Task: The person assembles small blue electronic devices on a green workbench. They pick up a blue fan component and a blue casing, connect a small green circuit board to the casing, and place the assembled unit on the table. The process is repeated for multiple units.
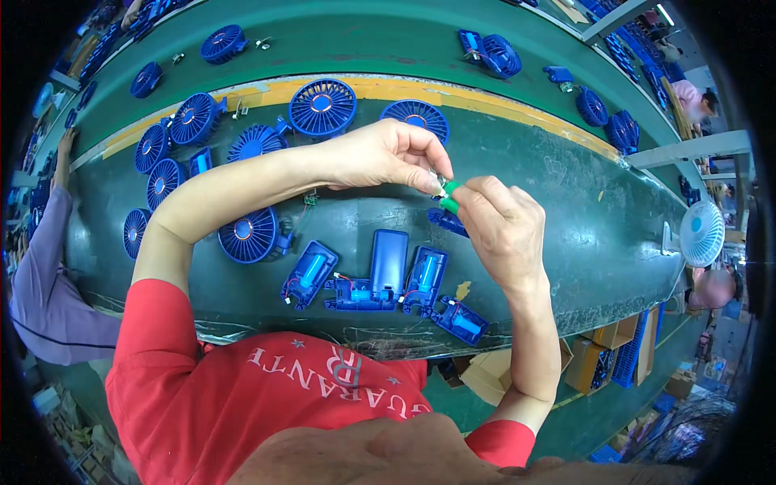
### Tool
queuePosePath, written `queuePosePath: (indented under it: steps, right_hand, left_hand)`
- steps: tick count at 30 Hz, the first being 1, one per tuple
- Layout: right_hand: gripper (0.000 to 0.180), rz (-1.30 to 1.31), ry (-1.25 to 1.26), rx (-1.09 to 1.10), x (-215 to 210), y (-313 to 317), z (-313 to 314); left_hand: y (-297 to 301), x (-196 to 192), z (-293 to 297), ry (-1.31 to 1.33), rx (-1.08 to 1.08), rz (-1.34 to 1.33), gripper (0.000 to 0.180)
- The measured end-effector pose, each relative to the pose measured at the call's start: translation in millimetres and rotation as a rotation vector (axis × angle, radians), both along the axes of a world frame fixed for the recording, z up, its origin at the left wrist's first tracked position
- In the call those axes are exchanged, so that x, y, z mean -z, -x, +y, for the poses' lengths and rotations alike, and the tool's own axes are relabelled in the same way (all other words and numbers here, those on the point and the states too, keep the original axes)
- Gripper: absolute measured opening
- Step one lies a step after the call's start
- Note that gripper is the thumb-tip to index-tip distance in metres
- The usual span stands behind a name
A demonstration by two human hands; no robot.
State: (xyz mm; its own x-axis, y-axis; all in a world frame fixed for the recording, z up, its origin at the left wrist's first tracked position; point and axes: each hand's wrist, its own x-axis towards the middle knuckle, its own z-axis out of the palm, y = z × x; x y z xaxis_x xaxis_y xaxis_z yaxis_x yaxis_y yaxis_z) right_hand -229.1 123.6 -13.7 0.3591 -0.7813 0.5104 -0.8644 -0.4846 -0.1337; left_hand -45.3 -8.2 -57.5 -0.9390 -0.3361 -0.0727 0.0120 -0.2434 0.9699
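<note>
Both my hands meet above the green worktable (598,190). With thumb and fingers pinched, my left hand (376,158) holds a small pale, metallic-looking part (437,179), mostly covered by the fingertips. My right hand (503,226) pinches right against it; green covers (450,205) sit on its fingertips, and what lies between them is too small to make out. Just below the hands lies a blue casing (447,220), partly hidden. Nearer me are several open blue housings (309,275) with light-blue cylindrical cells and thin wires, and a smooth blue cover (390,259).
Several blue round fan heads (322,107) stand to the left and along the yellow strip (485,103). Beyond it, a green belt (347,40) carries more fan parts. A white fan (702,233) is at the right edge. Another person's sleeve (52,267) shows at left.
</note>
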Motion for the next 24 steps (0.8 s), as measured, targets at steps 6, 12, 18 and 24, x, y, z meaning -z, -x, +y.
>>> queuePosePath:
  steps: [6, 12, 18, 24]
  right_hand:
    - [0.019, -0.031, 0.002, -0.100, 1, 2, -3]
    - [0.021, 0.021, -0.018, -0.109, 6, 6, -11]
    - [0.043, -0.038, -0.024, 0.268, 10, 16, -32]
    - [0.059, -0.001, -0.523, -0.283, 13, -17, 13]
  left_hand:
    - [-2, -2, -6, -0.079, 0.154, -0.082, 0.021]
    - [0, 5, -3, -0.025, 0.057, -0.003, 0.015]
    - [42, -2, -51, 0.742, -0.305, -0.009, 0.015]
    - [8, 15, -155, 1.305, -0.652, -0.195, 0.046]
